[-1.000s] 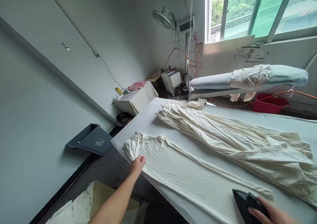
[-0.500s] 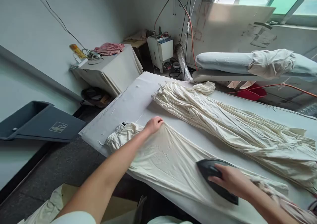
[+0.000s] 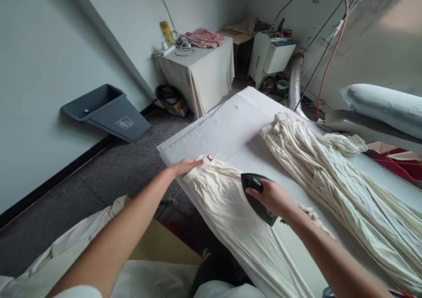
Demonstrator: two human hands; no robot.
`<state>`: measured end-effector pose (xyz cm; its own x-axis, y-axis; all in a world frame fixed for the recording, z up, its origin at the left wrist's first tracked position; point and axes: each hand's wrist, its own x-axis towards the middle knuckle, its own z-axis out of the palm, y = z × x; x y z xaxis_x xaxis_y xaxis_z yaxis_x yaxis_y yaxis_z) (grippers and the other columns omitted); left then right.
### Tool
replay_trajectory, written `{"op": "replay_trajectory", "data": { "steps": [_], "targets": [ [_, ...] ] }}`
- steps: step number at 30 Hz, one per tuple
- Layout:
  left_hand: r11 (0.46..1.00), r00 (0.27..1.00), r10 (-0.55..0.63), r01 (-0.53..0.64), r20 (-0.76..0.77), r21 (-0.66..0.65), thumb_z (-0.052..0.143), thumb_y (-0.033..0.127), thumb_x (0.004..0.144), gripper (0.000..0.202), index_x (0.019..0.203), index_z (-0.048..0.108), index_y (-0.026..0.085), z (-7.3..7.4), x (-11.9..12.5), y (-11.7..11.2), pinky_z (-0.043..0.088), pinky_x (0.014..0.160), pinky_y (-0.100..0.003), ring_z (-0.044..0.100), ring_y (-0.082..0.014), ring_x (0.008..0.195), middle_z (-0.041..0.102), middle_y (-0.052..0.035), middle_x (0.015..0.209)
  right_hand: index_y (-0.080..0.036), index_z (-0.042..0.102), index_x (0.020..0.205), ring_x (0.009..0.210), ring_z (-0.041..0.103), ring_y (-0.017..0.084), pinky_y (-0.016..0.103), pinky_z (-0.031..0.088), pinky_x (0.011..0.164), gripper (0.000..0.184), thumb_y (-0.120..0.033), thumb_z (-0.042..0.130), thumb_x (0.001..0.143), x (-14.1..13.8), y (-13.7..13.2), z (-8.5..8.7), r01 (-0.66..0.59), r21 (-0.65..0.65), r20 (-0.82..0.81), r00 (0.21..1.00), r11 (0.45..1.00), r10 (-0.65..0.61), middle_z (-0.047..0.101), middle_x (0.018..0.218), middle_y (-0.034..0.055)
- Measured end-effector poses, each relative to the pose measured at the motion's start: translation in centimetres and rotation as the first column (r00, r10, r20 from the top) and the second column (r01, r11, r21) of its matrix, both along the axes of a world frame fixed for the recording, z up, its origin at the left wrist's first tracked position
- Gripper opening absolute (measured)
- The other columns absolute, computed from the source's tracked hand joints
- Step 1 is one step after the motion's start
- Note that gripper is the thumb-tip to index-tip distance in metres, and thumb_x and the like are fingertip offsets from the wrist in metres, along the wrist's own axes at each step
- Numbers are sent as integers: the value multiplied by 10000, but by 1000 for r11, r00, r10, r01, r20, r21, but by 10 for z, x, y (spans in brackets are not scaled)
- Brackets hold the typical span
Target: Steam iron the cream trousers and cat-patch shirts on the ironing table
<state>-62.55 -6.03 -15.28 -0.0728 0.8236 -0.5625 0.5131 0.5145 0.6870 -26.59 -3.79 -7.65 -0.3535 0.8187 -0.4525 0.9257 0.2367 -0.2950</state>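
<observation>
Clearly, the one marking that reads well is on the grey bin (image 3: 102,111): a pale, square-framed pictogram (image 3: 125,122) of a figure dropping litter. At the waist of the near cream garment (image 3: 232,201) sits a small brown label (image 3: 209,158) with a lighter patch, and whatever is printed on it is too small to make out. The yellow container (image 3: 166,32) on the cloth-covered stand is likewise too small to read.

That garment lies lengthwise on the white table (image 3: 217,126), its waist near the table's corner end and its body running toward the lower right. The waistband (image 3: 194,174) is elastic and tightly gathered; below it the cloth is finely crumpled, then falls into long, shallow creases. A second cream garment (image 3: 323,179), more heavily folded, lies beyond it.

The left hand (image 3: 186,167) rests at the waistband with fingers stretched along it; whether it pinches the fabric cannot be told. The right hand (image 3: 272,197) is clenched round the handle of a dark iron (image 3: 263,213), which sits over the garment's far edge, its tip pointing toward the waist end.
</observation>
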Motion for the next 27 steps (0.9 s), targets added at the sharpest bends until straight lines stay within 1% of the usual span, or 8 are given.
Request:
{"op": "replay_trajectory", "data": {
  "steps": [3,7,13,15,18,22,24,27],
  "targets": [
    [995,998,49,-51,33,81,753,608,674,576,1048,763,170,-18,8,-34,509,846,-290,693,-294,1017,776,-70,1054,-211,676,907,738,646,213,269,331,572,430,-621,551,884,-57,-5,-3,-57,-72,39,997,996,60,723,874,83],
    [980,988,114,-129,104,150,724,569,696,561,1073,750,154,-28,11,-42,519,888,-300,688,-293,1035,773,-60,1058,-204,701,975,758,665,230,283,401,605,476,-637,521,888,-110,-6,0,-105,-72,-5,994,992,105,735,907,93],
    [990,986,60,-78,155,117,708,599,678,593,1037,755,130,-2,13,-29,530,898,-348,685,-323,1040,772,-104,1061,-170,742,976,805,690,262,307,477,674,466,-586,554,883,-146,-71,2,-309,-159,-26,951,938,309,748,910,107],
    [987,987,-39,14,153,158,704,597,709,570,1057,756,149,14,33,-34,509,933,-342,667,-322,1084,760,-99,1109,-169,742,1005,825,693,267,306,478,681,433,-545,563,888,-132,-90,2,-302,-145,-20,953,942,303,751,933,116],
    [944,959,-229,176,169,280,630,605,818,498,1068,756,193,29,74,-60,455,1004,-310,640,-285,1142,734,-85,1176,-208,732,956,793,682,258,301,444,636,405,-579,640,825,-66,-104,17,-254,-195,-24,967,947,254,746,897,93],
    [967,992,102,-80,-79,243,571,627,844,541,1135,679,184,13,115,-106,486,902,-337,651,-299,1100,706,-143,1183,-238,701,898,652,627,186,269,359,541,407,-629,600,849,23,-107,51,53,-330,-14,998,942,-61,717,793,28],
    [994,975,80,-61,-209,95,593,585,831,468,1058,673,184,-4,120,-122,492,798,-345,682,-316,979,734,-149,1044,-229,695,899,636,618,176,270,348,545,394,-607,590,868,29,-102,55,133,-252,10,991,959,-135,712,788,30],
    [997,998,0,5,-68,73,544,495,871,349,919,693,184,-24,116,-134,491,790,-328,684,-286,915,749,-111,908,-221,696,885,721,651,206,283,368,596,361,-568,597,866,-4,-96,44,60,-90,21,998,994,-59,720,820,51]
  ]
}}
